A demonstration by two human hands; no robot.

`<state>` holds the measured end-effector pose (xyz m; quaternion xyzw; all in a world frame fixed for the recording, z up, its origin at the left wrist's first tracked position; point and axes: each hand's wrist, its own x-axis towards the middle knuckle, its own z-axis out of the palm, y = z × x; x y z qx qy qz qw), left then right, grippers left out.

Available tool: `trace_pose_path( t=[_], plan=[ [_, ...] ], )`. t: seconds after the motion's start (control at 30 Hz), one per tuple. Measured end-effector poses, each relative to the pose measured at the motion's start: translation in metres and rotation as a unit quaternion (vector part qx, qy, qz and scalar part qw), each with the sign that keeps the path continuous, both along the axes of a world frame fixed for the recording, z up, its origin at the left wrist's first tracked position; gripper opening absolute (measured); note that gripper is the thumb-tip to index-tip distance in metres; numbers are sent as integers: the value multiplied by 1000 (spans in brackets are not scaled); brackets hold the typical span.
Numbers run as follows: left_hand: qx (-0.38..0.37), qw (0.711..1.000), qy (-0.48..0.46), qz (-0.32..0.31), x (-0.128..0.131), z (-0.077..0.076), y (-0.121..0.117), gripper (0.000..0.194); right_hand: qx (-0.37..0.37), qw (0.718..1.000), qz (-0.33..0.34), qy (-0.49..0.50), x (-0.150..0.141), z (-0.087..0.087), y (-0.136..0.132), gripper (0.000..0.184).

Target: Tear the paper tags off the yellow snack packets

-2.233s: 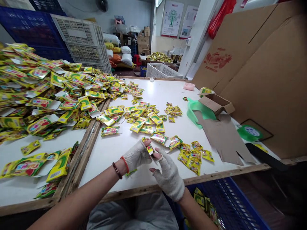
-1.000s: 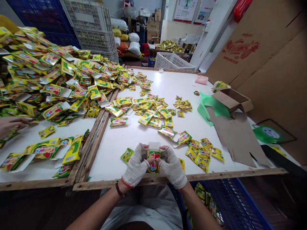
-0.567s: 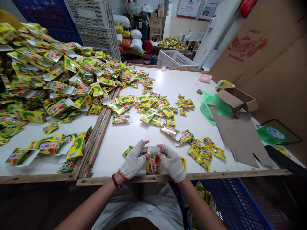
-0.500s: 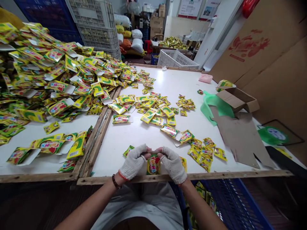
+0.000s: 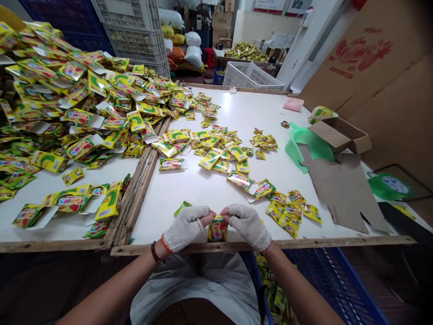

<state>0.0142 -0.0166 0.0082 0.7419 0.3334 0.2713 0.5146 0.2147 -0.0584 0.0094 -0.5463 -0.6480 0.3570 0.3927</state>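
A small yellow-and-green candy box [image 5: 217,231] with a red fruit picture stands at the front edge of the white table, its printed face toward me. My left hand [image 5: 188,227], in a white knit glove with bare fingertips, pinches the box's upper left end. On the other side my right hand [image 5: 248,227], gloved alike, has thumb and fingers closed at the upper right end. The fingertips partly cover the box's top. Behind my left hand lies a green packet [image 5: 182,206]. Several small yellow sachets [image 5: 287,214] lie right of my right hand.
A big heap of candy boxes [image 5: 77,108] fills the left table, beyond a wooden divider [image 5: 135,198]. More boxes [image 5: 216,153] lie mid-table. A green scoop [image 5: 309,142], flattened cardboard [image 5: 338,185] and an open carton [image 5: 345,135] lie right. A blue crate [image 5: 333,289] stands below.
Both hands have stayed at the top of the candy box, their fingertips drawn closer together over it. The right hand has shifted slightly outward. The view has tilted a little downward.
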Motion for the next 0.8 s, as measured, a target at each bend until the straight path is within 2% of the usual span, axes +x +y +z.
trace_pose_path(
  t=[0.1, 0.17, 0.23, 0.3, 0.37, 0.43, 0.53, 0.6, 0.63, 0.7, 0.8],
  plan=[
    [110, 994, -21, -5, -2, -9, -8, 19, 36, 997, 61, 12, 3, -8, -7, 18],
    [144, 989, -18, -8, -1, -11, -8, 21, 67, 995, 79, 12, 0, -16, -10, 22],
    [137, 990, 1, -21, 2, -6, -2, 27, 88, 995, 52, 2, -5, -21, -12, 24],
    [130, 991, 26, -24, 12, 3, 12, 28, 89, 996, 1, -7, -4, -16, -14, 23],
    [155, 986, 52, -18, 29, 11, 29, 22, 68, 996, -54, -36, 10, 3, -19, 17],
    [215, 972, 91, -35, 54, 14, 48, 19, 49, 990, -95, -95, 37, 32, -31, 14],
    [288, 941, 145, -106, 101, 11, 72, 37, 87, 968, -164, -166, 80, 73, -57, 28],
    [306, 928, 160, -137, 129, 6, 85, 48, 114, 959, -211, -148, 96, 84, -70, 29],
    [308, 927, 163, -141, 139, 4, 91, 52, 113, 959, -226, -129, 99, 83, -73, 30],
    [310, 926, 172, -129, 151, 2, 98, 53, 79, 963, -241, -92, 93, 69, -72, 31],
    [299, 934, 176, -85, 142, 1, 95, 46, 5, 965, -257, -46, 68, 32, -54, 27]
  ],
)
